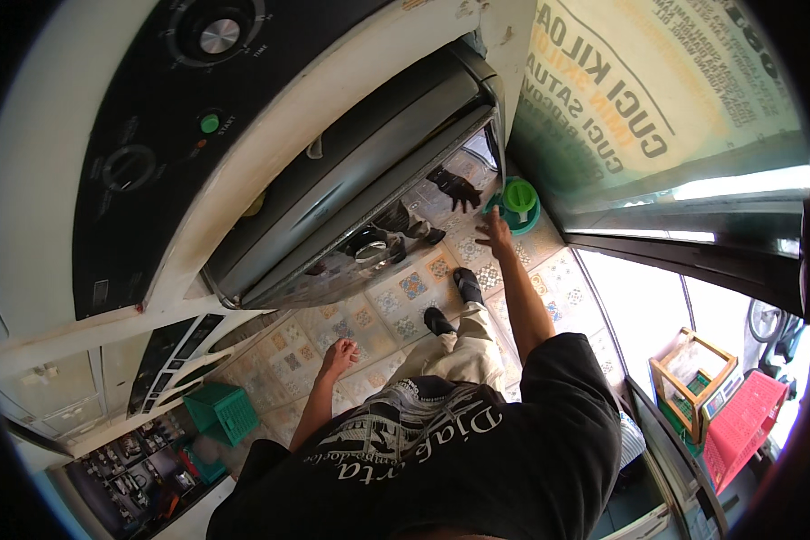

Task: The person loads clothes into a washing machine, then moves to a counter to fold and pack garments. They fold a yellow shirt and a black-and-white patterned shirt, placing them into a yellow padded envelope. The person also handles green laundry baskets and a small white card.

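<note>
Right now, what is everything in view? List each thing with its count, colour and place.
Machine: one, white with a black panel of dials, upper left.
Machine door: one, grey, hanging open at centre.
Start button: one, green, on the black panel.
Floor: patterned tiles, centre.
Round container: one, green, on the floor by the right hand.
Dark cat-like shape: one, black, beyond the door; cannot tell for sure.
Basket: one, green, lower left.
Crate: one, red, lower right.
Wooden rack: one, beside the crate.
Banner: one, pale, printed, upper right.
Left hand: empty, loosely curled.
Right hand: open, reaching toward the container.
</note>
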### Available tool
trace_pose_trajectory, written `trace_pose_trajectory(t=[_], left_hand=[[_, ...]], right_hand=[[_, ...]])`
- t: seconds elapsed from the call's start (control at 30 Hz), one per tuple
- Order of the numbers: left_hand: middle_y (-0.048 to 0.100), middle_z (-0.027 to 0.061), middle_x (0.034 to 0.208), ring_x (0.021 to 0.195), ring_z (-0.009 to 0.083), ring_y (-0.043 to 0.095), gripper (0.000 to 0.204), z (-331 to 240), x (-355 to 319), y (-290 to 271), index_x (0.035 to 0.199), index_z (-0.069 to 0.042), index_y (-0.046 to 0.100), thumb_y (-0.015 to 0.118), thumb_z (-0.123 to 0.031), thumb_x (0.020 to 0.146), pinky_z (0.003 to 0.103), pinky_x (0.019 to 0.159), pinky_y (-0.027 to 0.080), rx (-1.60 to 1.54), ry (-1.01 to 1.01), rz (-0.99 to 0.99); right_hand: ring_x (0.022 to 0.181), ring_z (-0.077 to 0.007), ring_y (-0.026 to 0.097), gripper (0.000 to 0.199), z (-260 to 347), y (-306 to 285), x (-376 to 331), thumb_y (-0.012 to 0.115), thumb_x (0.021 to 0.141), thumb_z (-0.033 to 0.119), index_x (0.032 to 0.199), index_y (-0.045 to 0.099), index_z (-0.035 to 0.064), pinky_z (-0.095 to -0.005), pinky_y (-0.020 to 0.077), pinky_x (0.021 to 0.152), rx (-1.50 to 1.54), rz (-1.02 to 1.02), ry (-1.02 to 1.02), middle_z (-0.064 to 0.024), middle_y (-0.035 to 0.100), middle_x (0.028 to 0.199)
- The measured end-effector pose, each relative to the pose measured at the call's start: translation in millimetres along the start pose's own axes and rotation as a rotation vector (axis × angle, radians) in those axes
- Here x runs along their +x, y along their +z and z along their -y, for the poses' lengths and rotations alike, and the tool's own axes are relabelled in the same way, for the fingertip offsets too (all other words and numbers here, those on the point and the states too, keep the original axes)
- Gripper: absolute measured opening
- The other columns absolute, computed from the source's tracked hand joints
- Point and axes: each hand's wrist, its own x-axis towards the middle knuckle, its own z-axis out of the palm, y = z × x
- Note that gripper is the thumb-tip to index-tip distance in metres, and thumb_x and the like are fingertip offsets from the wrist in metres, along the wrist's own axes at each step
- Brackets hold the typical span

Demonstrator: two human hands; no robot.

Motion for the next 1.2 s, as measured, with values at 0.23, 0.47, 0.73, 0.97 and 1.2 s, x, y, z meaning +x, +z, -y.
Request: trace_pose_trajectory(t=[0.23, 0.47, 0.73, 0.97, 1.2], left_hand=[[0.063, 0.0086, 0.093, 0.069, 0.0145, 0.062, 0.030, 21, -16, 19, 0.110, -0.004, 0.051, 0.049, -0.027, 0.091, 0.029, 0.058, 0.049, -0.014, -0.011, 0.049], [0.063, 0.0124, 0.094, 0.073, 0.0192, 0.062, 0.031, 42, -11, 29, 0.110, -0.002, 0.050, 0.048, -0.026, 0.091, 0.035, 0.063, 0.050, -0.034, -0.084, 0.072], [0.062, 0.0129, 0.095, 0.074, 0.0210, 0.061, 0.033, 35, -2, 41, 0.111, -0.001, 0.050, 0.048, -0.027, 0.091, 0.036, 0.065, 0.050, -0.060, 0.009, 0.055], [0.061, 0.0138, 0.096, 0.074, 0.0214, 0.061, 0.035, 25, 2, 49, 0.113, 0.002, 0.049, 0.049, -0.025, 0.090, 0.037, 0.065, 0.050, -0.011, 0.111, 0.105], [0.060, 0.0164, 0.096, 0.070, 0.0217, 0.060, 0.036, 33, -7, 43, 0.114, 0.003, 0.050, 0.051, -0.023, 0.089, 0.035, 0.060, 0.050, -0.015, 0.124, 0.110]], right_hand=[[0.085, -0.0249, 0.060, 0.065, 27, 21, -110, 0.041, 0.086, 0.059, 0.114, 0.050, 0.0007, -0.0387, 0.0497, 0.071, -0.093, 0.187, 0.047, -0.0149, 0.060, 0.103], [0.074, -0.0192, 0.062, 0.065, 82, 69, -146, 0.040, 0.086, 0.058, 0.096, 0.058, -0.0036, -0.0304, 0.0482, 0.062, -0.256, 0.283, -0.116, -0.0120, 0.063, 0.083], [0.049, -0.0153, 0.056, 0.062, 114, 111, -159, 0.042, 0.086, 0.057, 0.074, 0.059, -0.0006, -0.0251, 0.0418, 0.046, -0.360, 0.335, -0.194, -0.0082, 0.057, 0.059], [0.046, -0.0155, 0.054, 0.064, 105, 116, -164, 0.040, 0.086, 0.059, 0.071, 0.059, -0.0006, -0.0252, 0.0408, 0.043, -0.409, 0.326, -0.157, -0.0084, 0.056, 0.056], [0.044, -0.0177, 0.054, 0.069, 132, 96, -141, 0.040, 0.085, 0.061, 0.068, 0.061, -0.0025, -0.0277, 0.0405, 0.041, -0.311, 0.135, -0.183, -0.0102, 0.055, 0.053]])
